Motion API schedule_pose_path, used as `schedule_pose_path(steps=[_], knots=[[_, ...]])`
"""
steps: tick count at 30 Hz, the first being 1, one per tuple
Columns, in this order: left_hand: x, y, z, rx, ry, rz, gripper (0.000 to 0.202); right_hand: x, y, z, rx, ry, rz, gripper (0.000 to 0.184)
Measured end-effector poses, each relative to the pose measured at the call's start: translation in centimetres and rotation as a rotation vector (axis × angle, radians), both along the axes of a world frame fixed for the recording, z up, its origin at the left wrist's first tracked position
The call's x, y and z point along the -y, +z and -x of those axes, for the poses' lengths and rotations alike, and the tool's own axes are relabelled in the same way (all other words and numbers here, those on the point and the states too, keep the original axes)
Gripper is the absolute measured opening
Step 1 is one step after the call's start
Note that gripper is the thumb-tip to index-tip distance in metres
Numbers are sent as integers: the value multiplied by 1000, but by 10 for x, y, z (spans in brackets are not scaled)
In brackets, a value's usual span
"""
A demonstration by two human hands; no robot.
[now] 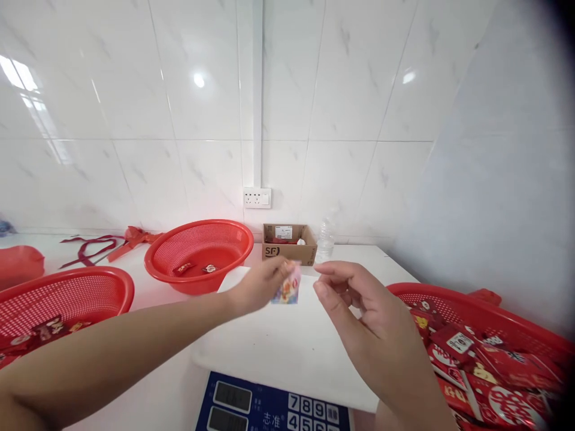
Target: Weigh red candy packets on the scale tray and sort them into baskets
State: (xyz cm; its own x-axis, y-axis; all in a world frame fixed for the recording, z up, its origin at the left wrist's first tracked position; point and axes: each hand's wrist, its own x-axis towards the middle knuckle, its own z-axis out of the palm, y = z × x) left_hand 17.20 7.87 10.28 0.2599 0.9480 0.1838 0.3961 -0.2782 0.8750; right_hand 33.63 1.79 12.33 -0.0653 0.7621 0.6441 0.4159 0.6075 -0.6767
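My left hand (260,287) pinches a small colourful packet (288,288) above the white pan (287,347) of a weighing scale. My right hand (354,299) hovers just to the right of the packet, with its fingers loosely curled and apart and nothing in them. The scale's blue front panel (274,410) with its displays and number keys lies at the bottom edge of the view.
A red mesh basket (200,254) holding two small packets stands behind the scale. Another red basket (63,299) is at the left, and a third red basket (485,347), full of red packets, is at the right. A cardboard box (290,244) and a clear bottle (326,240) stand by the tiled wall.
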Motion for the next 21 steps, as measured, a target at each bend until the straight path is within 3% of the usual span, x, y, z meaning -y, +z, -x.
schedule_pose_path(steps=[3,6,12,17,21], knots=[[5,23,12,303,-11,114,39,-9,-1,0,8,-95,27,25],[19,38,16,497,-35,159,35,-15,-2,3,18,18,157,31],[48,42,10,429,-113,-3,36,-10,-4,12,24,361,255,37],[63,43,9,290,-205,29,30,-4,-5,10,16,347,261,38],[69,41,11,223,-170,87,31,-4,-4,7,8,364,249,38]])
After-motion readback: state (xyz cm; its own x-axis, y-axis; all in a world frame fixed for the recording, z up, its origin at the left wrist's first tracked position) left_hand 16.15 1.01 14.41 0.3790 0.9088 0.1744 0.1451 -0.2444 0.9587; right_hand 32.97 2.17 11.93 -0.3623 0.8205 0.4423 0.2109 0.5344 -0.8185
